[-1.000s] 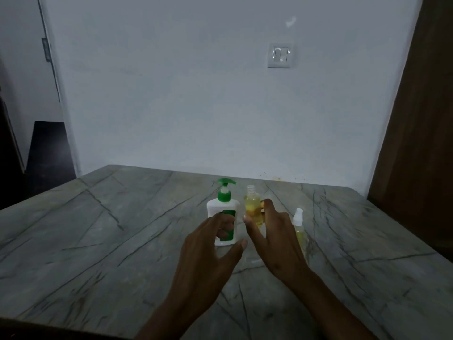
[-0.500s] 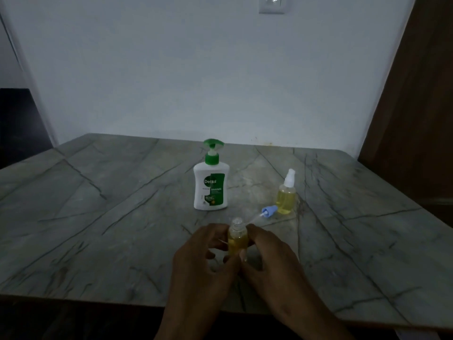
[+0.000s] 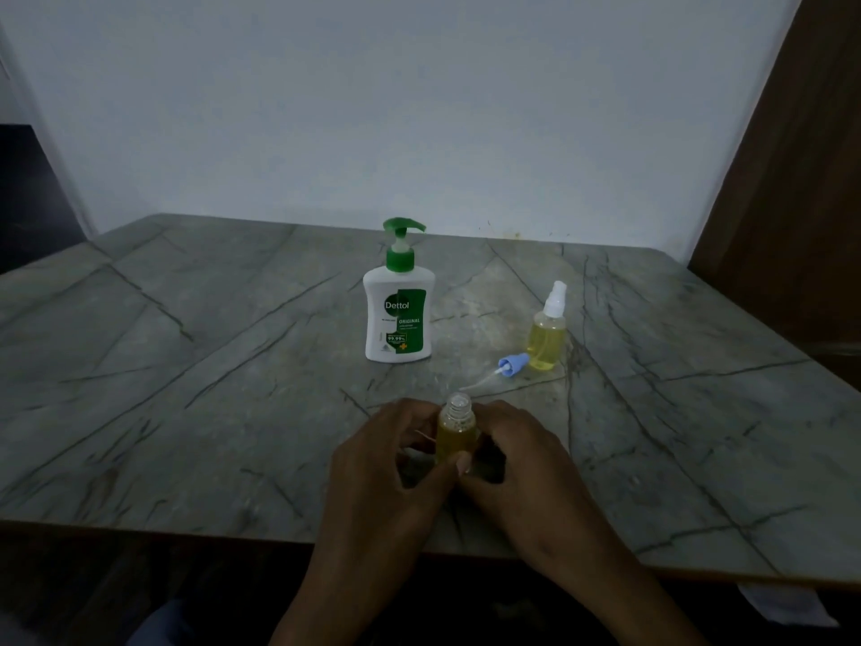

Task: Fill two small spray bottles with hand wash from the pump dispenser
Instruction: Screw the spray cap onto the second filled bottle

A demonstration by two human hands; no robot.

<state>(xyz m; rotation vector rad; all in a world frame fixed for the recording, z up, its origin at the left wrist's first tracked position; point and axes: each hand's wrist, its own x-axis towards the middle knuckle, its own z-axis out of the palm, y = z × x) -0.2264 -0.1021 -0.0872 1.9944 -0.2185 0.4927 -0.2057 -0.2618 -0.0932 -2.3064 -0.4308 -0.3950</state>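
Grey veined stone tabletop (image 3: 186,366), pale wall behind, dim light over everything. Close to the tabletop's near edge, the left hand (image 3: 386,463) and the right hand (image 3: 522,459) both curl around a small clear uncapped spray bottle holding yellow liquid (image 3: 456,431), fingers pinching its body from either side while its threaded mouth stands open at the top. Whether its base touches the stone cannot be told; the hands cover it.

Farther back, about mid-tabletop, stands the white pump dispenser with a green pump head and green label (image 3: 398,310). Toward the right edge sits the second small clear spray bottle, filled with yellow liquid and capped with a white sprayer (image 3: 547,338). Just beside its base lies a loose pale blue sprayer cap with its thin dip tube (image 3: 510,364), flat on the stone, tube pointing toward the near edge.

Risks from here: that open mouth is the worry. A squeeze or a tilt could send hand wash over the neck and onto the fingers, making the grip slippery. The bottle looks fairly full, so more pumping may overflow it. A reach for the blue cap could also knock the capped bottle over.
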